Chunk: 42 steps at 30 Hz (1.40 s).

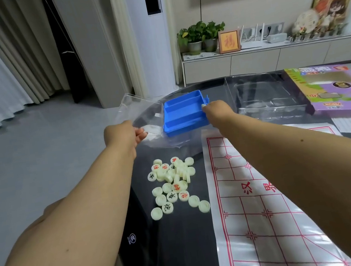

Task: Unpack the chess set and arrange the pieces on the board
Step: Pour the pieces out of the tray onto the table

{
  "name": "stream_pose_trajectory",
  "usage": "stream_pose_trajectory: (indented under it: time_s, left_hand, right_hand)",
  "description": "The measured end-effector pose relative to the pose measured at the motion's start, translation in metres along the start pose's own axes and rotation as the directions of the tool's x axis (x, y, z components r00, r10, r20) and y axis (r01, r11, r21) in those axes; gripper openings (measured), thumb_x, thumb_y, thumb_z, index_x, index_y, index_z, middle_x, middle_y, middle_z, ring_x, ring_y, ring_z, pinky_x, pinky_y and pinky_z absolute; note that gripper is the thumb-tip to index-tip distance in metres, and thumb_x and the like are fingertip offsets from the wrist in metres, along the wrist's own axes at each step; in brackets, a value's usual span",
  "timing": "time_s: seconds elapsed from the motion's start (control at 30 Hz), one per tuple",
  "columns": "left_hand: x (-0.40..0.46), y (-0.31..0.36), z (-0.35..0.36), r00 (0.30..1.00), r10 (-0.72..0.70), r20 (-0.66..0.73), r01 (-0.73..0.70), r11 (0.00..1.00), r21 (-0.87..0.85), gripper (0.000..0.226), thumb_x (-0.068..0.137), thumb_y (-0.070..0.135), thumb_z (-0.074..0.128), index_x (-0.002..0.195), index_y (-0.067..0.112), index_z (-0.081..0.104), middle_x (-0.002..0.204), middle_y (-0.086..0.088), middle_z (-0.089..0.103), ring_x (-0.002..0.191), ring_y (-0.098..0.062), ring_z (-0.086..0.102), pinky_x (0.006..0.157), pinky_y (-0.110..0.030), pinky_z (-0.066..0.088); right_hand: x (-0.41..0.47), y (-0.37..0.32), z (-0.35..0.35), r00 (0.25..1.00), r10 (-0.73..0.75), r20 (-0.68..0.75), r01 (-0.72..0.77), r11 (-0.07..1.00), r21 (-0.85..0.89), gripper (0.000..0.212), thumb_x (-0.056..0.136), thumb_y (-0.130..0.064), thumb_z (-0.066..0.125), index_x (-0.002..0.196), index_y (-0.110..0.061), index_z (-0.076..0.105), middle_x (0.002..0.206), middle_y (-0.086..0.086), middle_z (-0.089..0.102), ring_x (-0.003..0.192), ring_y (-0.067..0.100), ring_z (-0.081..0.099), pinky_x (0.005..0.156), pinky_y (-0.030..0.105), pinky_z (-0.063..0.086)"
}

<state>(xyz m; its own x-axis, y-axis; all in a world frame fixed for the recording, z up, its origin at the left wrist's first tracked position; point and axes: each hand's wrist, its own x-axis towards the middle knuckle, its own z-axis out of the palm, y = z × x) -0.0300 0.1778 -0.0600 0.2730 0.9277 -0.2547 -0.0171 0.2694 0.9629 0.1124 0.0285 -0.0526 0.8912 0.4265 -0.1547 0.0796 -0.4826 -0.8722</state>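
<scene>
Left hand (123,133) pinches the near edge of the clear plastic lid (138,108), which tilts up and hangs partly past the far-left rim of the dark glass table (179,243). Just right of it sits the blue compartment tray (184,114), apparently empty, and the right hand (217,109) grips its right wall, fingers curled over the edge. Nearer the person, the pale round xiangqi pieces (174,183) lie in a loose heap on the table, some showing red characters, some black, many face down; none are on the board yet. To their right, the glossy paper board (266,199) with its red grid lies flat, its far edge close to the tray. The step in hand looks like setting the emptied packaging aside. It would go best if lid and tray travel together toward the far side, beside the clear blister insert (265,97) and the purple game box (332,89), kept low so nothing sweeps the heap or creases the board.
</scene>
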Motion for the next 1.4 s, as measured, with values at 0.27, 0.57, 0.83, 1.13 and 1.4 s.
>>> stream_pose_trajectory:
  time_s: [0.27,0.57,0.83,1.13,1.4]
  left_hand:
    - [-0.005,-0.009,-0.013,1.0,-0.014,0.001,0.014,0.994,0.107,0.012,0.094,0.006,0.043,0.097,0.004,0.055,0.064,-0.008,0.054,0.038,-0.008,0.047,0.032,-0.014,0.038]
    - [-0.079,-0.002,-0.048,0.996,0.03,0.082,-0.04,0.991,0.125,0.011,0.086,0.013,0.061,0.075,0.011,0.061,0.063,0.0,0.056,0.042,-0.008,0.043,0.034,-0.016,0.029]
    - [-0.156,-0.017,-0.1,0.962,0.168,0.213,-0.238,0.901,0.363,0.005,0.086,0.014,0.063,0.083,0.014,0.068,0.071,0.001,0.064,0.056,-0.01,0.054,0.047,-0.022,0.039]
    - [-0.171,-0.075,-0.134,0.899,0.342,0.276,-0.43,0.562,0.707,0.028,0.079,0.032,0.074,0.104,0.02,0.065,0.089,0.002,0.063,0.078,-0.019,0.063,0.074,-0.035,0.055]
    - [-0.165,-0.076,-0.121,0.837,0.412,0.36,-0.521,0.4,0.754,0.035,0.077,0.039,0.075,0.108,0.024,0.067,0.097,0.0,0.056,0.088,-0.02,0.059,0.08,-0.039,0.052]
  right_hand:
    - [-0.011,0.002,-0.009,0.999,-0.051,0.006,0.051,0.979,-0.199,0.032,0.101,-0.021,0.033,0.114,0.0,0.053,0.092,0.01,0.047,0.087,0.023,0.045,0.076,0.032,0.036]
    - [-0.093,0.005,-0.01,0.966,-0.24,0.097,0.251,0.96,-0.126,0.025,0.092,-0.026,0.054,0.097,-0.004,0.067,0.072,0.007,0.056,0.057,0.014,0.042,0.063,0.031,0.041]
    - [-0.163,0.026,-0.016,0.938,-0.25,0.242,0.303,0.928,-0.218,0.021,0.087,-0.031,0.063,0.092,-0.011,0.068,0.086,0.006,0.068,0.077,0.016,0.06,0.073,0.032,0.05]
    - [-0.197,0.044,0.001,0.916,-0.261,0.304,0.399,0.656,-0.64,0.036,0.079,-0.041,0.07,0.1,-0.012,0.07,0.099,0.007,0.067,0.093,0.023,0.061,0.081,0.033,0.051]
    - [-0.196,0.046,0.013,0.932,-0.215,0.293,0.36,0.651,-0.668,0.025,0.086,-0.032,0.066,0.099,-0.01,0.068,0.091,0.009,0.066,0.084,0.024,0.062,0.071,0.03,0.047]
